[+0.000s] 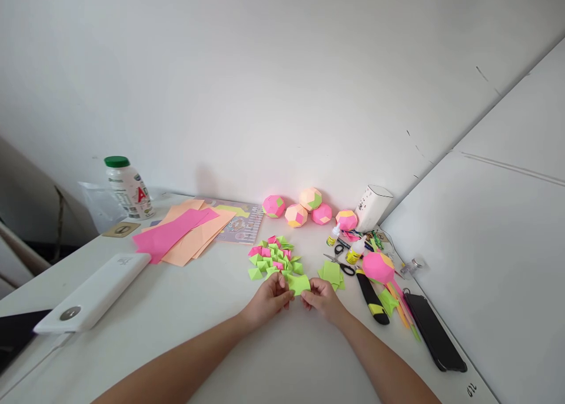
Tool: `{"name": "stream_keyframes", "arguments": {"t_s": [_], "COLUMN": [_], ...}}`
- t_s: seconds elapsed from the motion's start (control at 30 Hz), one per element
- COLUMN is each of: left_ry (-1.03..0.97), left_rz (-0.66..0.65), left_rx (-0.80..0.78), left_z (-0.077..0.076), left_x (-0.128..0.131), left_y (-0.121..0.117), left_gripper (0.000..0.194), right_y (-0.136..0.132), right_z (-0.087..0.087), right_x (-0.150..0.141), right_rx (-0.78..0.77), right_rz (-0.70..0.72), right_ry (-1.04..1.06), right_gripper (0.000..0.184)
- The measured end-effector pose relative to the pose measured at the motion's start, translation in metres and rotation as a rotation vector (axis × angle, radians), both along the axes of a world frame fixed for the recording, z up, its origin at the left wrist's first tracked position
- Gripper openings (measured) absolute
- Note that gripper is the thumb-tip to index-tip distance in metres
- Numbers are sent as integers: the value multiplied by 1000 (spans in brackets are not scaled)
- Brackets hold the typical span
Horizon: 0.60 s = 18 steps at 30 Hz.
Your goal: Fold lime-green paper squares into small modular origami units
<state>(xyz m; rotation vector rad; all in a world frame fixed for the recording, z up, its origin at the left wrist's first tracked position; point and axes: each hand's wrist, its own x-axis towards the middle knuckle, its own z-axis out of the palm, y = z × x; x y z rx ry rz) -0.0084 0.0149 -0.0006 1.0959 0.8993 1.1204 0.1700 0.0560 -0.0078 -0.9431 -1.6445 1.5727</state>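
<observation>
A small piece of lime green paper (299, 284) is held slightly bent between my two hands, above the white table. My left hand (270, 298) pinches its left edge. At the right edge, the fingers of my right hand (322, 300) are closed on the same piece. Just beyond lies a heap of folded green and pink paper pieces (274, 256). A small stack of flat green paper pieces (331, 274) rests beside my right hand, with black-handled scissors (346, 269) next to it.
Several paper balls (296, 215) line the wall. Right of my hands are glue bottles (355, 251), a utility knife (373, 298), another paper ball (378, 267) and a black phone (435, 330). Pink and orange paper sheets (176, 233), a white power bank (95, 292) and a green-capped bottle (128, 186) are left.
</observation>
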Motion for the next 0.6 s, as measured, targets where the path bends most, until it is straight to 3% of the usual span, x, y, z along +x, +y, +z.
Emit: {"name": "stream_keyframes", "arguments": {"t_s": [0.23, 0.4, 0.5, 0.6], "left_ry": [-7, 34, 65, 82], "left_rz": [-9, -23, -46, -59], "left_rx": [28, 42, 51, 35], "left_z": [-1, -4, -3, 0], "left_x": [0, -3, -4, -4], "left_y": [0, 3, 2, 0], "left_gripper": [31, 24, 28, 40], "right_y": [-1, -10, -12, -9], "right_z": [0, 1, 2, 3], "right_x": [1, -1, -2, -1], "right_rx": [37, 325, 492, 536], "right_rz": [-21, -70, -91, -111], "right_ry": [62, 142, 31, -59], "right_gripper": [11, 6, 28, 32]}}
